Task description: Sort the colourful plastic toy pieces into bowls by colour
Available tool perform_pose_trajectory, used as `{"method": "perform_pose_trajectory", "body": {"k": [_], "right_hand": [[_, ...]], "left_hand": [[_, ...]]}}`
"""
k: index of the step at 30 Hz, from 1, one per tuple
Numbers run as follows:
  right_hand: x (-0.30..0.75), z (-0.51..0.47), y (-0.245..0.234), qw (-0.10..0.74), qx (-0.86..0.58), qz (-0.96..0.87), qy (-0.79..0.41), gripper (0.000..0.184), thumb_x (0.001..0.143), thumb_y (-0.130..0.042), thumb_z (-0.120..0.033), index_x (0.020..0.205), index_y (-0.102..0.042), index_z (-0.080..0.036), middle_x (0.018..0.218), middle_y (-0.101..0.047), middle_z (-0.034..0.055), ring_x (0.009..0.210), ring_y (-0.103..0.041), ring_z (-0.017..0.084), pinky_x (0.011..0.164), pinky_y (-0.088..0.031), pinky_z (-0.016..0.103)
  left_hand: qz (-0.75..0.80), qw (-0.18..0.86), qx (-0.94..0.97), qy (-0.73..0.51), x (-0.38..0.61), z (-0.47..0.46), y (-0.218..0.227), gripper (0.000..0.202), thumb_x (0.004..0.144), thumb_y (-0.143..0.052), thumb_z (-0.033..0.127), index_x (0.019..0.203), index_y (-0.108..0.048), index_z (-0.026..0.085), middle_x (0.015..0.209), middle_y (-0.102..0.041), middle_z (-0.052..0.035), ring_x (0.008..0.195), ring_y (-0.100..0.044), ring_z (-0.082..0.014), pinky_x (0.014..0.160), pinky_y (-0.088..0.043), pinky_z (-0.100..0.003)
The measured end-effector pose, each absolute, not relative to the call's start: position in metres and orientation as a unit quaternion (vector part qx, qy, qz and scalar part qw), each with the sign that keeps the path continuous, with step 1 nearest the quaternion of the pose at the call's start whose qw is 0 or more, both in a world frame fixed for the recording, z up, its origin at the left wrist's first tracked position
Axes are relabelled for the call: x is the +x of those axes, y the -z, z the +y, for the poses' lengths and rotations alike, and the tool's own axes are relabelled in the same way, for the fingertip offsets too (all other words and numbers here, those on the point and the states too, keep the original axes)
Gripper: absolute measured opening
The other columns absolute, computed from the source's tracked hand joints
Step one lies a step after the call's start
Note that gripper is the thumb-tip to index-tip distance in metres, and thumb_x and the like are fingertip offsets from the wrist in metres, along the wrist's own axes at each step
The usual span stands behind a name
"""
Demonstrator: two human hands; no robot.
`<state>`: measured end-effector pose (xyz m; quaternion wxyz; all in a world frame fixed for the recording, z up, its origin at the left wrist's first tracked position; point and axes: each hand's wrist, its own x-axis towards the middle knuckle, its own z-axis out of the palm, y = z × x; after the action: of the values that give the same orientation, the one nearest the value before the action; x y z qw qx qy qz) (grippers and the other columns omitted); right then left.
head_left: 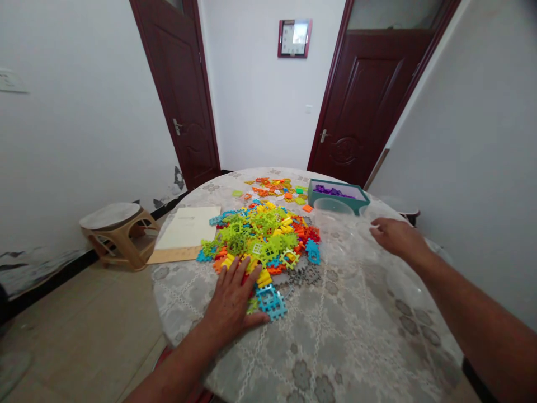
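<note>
A heaped pile of plastic building pieces (239,238) in green, yellow, blue, red and grey lies mid-table. My left hand (235,294) rests on its near edge, fingers spread over yellow pieces (263,278); the thumb is beside blue pieces (272,302). My right hand (396,238) is above the right side of the table, fingers curled together by clear plastic containers (333,206). Whatever those fingers may hold is too small or hidden to make out. Another clear container (405,285) stands below the right wrist.
A green box (361,208) holds purple pieces (331,191) at the back right. Orange and yellow pieces (272,187) lie scattered behind the pile. On the left are a paper sheet (188,226) and a wooden strip (176,254). A stool (121,235) stands left of the table (335,347).
</note>
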<state>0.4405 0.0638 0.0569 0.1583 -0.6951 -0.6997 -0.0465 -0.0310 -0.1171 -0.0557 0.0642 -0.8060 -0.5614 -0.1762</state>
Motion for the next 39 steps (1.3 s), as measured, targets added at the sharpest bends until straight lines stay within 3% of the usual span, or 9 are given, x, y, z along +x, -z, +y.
{"method": "perform_pose_trajectory", "body": {"k": [3, 6, 11, 16, 22, 30, 34, 39], "right_hand": [[0.37, -0.007, -0.047, 0.169, -0.567, -0.807, -0.009, 0.032, 0.095, -0.058, -0.037, 0.118, -0.074, -0.02, 0.114, -0.076, 0.0127, 0.098, -0.072, 0.027, 0.094, -0.056, 0.042], [0.299, -0.072, -0.024, 0.197, -0.43, -0.878, -0.073, 0.034, 0.097, -0.059, -0.035, 0.128, -0.068, -0.026, 0.135, -0.067, 0.011, 0.118, -0.068, 0.027, 0.103, -0.055, 0.044], [0.238, -0.095, 0.022, 0.242, -0.429, -0.869, -0.052, 0.055, 0.089, -0.068, -0.025, 0.144, -0.058, -0.03, 0.155, -0.05, 0.0138, 0.135, -0.058, 0.033, 0.103, -0.057, 0.051], [0.245, -0.067, 0.056, 0.304, -0.447, -0.841, 0.004, 0.05, 0.088, -0.064, -0.019, 0.138, -0.062, -0.023, 0.148, -0.056, 0.0172, 0.136, -0.055, 0.035, 0.11, -0.052, 0.055], [0.255, -0.065, 0.063, 0.334, -0.443, -0.832, -0.001, 0.043, 0.091, -0.06, -0.017, 0.134, -0.065, -0.023, 0.14, -0.06, 0.0151, 0.129, -0.059, 0.031, 0.108, -0.054, 0.052], [0.26, -0.058, 0.064, 0.369, -0.485, -0.793, -0.001, 0.027, 0.093, -0.054, -0.014, 0.113, -0.07, -0.023, 0.129, -0.063, 0.014, 0.121, -0.062, 0.03, 0.105, -0.055, 0.053], [0.258, -0.063, 0.057, 0.381, -0.461, -0.801, -0.01, 0.03, 0.094, -0.058, -0.02, 0.122, -0.068, -0.023, 0.133, -0.062, 0.0148, 0.123, -0.06, 0.03, 0.106, -0.053, 0.053], [0.251, -0.067, 0.052, 0.323, -0.411, -0.852, -0.009, 0.036, 0.091, -0.068, -0.03, 0.126, -0.066, -0.024, 0.135, -0.063, 0.0136, 0.125, -0.059, 0.032, 0.108, -0.05, 0.055]], "left_hand": [[-0.562, 0.064, -0.806, 0.174, -0.021, -0.11, 0.052, 0.102, 0.075, -0.078, 0.07, 0.161, -0.039, 0.03, 0.168, -0.036, -0.0152, 0.155, -0.026, -0.0441, 0.123, -0.024, -0.068], [-0.553, 0.066, -0.811, 0.177, -0.012, -0.101, 0.049, 0.102, 0.073, -0.079, 0.071, 0.159, -0.042, 0.029, 0.167, -0.036, -0.0153, 0.156, -0.024, -0.0444, 0.124, -0.022, -0.068], [-0.53, 0.073, -0.824, 0.185, 0.003, -0.084, 0.044, 0.101, 0.074, -0.074, 0.076, 0.158, -0.044, 0.027, 0.167, -0.036, -0.017, 0.158, -0.02, -0.0448, 0.125, -0.016, -0.068], [-0.504, 0.081, -0.835, 0.207, 0.021, -0.071, 0.045, 0.098, 0.074, -0.07, 0.08, 0.155, -0.048, 0.028, 0.168, -0.035, -0.016, 0.159, -0.017, -0.0453, 0.126, -0.01, -0.069], [-0.469, 0.08, -0.85, 0.225, 0.028, -0.067, 0.054, 0.083, 0.082, -0.073, 0.065, 0.154, -0.05, 0.029, 0.165, -0.043, -0.0118, 0.159, -0.019, -0.0437, 0.127, -0.01, -0.071], [-0.424, 0.065, -0.874, 0.23, 0.026, -0.067, 0.053, 0.062, 0.094, -0.065, 0.046, 0.152, -0.051, 0.029, 0.165, -0.044, -0.0068, 0.159, -0.024, -0.0357, 0.129, -0.022, -0.063], [-0.435, 0.07, -0.862, 0.252, 0.025, -0.064, 0.052, 0.052, 0.098, -0.058, 0.039, 0.148, -0.057, 0.024, 0.163, -0.047, -0.0091, 0.157, -0.031, -0.0338, 0.126, -0.034, -0.055], [-0.467, 0.086, -0.839, 0.265, 0.018, -0.056, 0.051, 0.041, 0.098, -0.057, 0.033, 0.137, -0.064, 0.023, 0.153, -0.058, -0.0123, 0.148, -0.045, -0.0362, 0.123, -0.037, -0.059]]}}
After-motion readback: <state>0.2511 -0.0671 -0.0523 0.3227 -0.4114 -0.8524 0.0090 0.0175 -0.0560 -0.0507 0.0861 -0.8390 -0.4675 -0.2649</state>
